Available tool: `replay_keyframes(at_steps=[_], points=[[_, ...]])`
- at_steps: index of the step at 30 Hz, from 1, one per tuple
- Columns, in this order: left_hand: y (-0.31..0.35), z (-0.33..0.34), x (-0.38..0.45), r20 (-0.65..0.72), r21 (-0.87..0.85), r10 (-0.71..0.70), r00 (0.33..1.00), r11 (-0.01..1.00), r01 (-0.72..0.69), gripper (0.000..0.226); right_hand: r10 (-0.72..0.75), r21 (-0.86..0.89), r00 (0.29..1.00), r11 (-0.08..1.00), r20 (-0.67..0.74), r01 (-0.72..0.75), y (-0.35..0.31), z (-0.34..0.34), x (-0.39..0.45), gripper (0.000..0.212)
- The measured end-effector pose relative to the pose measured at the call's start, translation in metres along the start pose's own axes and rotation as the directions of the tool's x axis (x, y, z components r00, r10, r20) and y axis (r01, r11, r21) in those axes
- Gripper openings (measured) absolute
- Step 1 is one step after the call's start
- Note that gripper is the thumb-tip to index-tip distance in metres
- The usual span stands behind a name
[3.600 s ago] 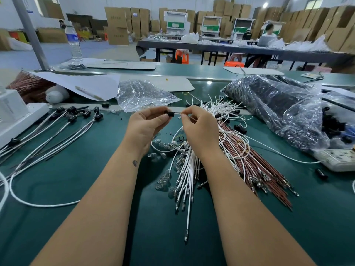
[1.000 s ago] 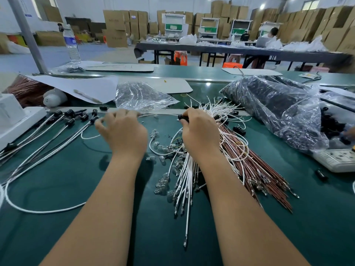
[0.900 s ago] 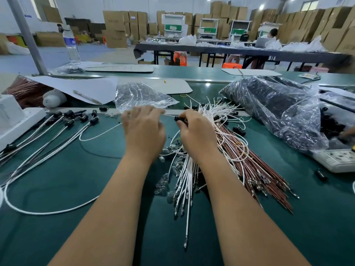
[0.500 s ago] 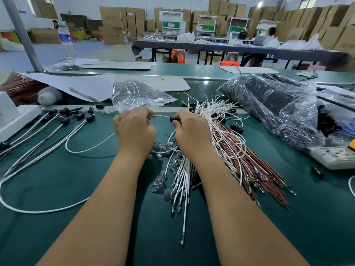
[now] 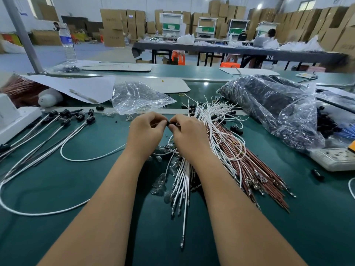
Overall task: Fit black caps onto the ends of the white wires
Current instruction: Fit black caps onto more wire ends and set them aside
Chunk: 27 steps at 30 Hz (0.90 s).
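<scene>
My two hands meet over the green table at the middle. My right hand (image 5: 189, 134) pinches a small black cap (image 5: 169, 123) between thumb and fingers. My left hand (image 5: 145, 131) pinches the end of a white wire (image 5: 92, 158) right against the cap; that wire loops away to the left. A pile of bare white wires (image 5: 211, 116) lies under and beyond my right hand. Several wires with black caps fitted (image 5: 65, 120) lie fanned out at the left. Loose black caps (image 5: 235, 128) lie beside the pile.
Brown wires (image 5: 255, 166) lie right of the white pile, and small clear bulbs (image 5: 160, 184) below my hands. A big plastic bag of black parts (image 5: 272, 104) sits at the right, a clear bag (image 5: 138, 96) behind my hands, a white power strip (image 5: 334, 158) far right.
After laying a capped wire on the left, my left hand came back to the middle with another white wire. My right hand kept a black cap, and both hands now meet.
</scene>
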<state>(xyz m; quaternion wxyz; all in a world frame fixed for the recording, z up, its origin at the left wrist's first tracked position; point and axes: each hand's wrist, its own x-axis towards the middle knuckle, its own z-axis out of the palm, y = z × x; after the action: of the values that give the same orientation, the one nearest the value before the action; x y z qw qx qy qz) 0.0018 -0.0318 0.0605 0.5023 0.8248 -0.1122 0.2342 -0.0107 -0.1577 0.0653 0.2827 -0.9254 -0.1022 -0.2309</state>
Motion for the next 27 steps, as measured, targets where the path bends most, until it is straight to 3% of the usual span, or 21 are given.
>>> replay_keyframes(at_steps=[5,14,27], points=[[-0.007,-0.004,0.003,0.086,-0.071,-0.051,0.995,0.996,0.058,0.01,0.01,0.068,1.0,0.998,0.007,-0.01,0.0,-0.001,0.0,0.017],[-0.013,-0.012,0.007,-0.026,-0.153,-0.142,0.99,0.979,0.136,0.023,0.125,0.3,0.976,0.952,-0.18,-0.066,0.005,-0.006,0.001,0.007],[-0.012,-0.011,0.005,0.024,-0.197,-0.125,0.992,0.972,0.127,0.02,0.089,0.301,0.971,0.954,-0.221,-0.019,0.008,-0.006,0.002,0.008]])
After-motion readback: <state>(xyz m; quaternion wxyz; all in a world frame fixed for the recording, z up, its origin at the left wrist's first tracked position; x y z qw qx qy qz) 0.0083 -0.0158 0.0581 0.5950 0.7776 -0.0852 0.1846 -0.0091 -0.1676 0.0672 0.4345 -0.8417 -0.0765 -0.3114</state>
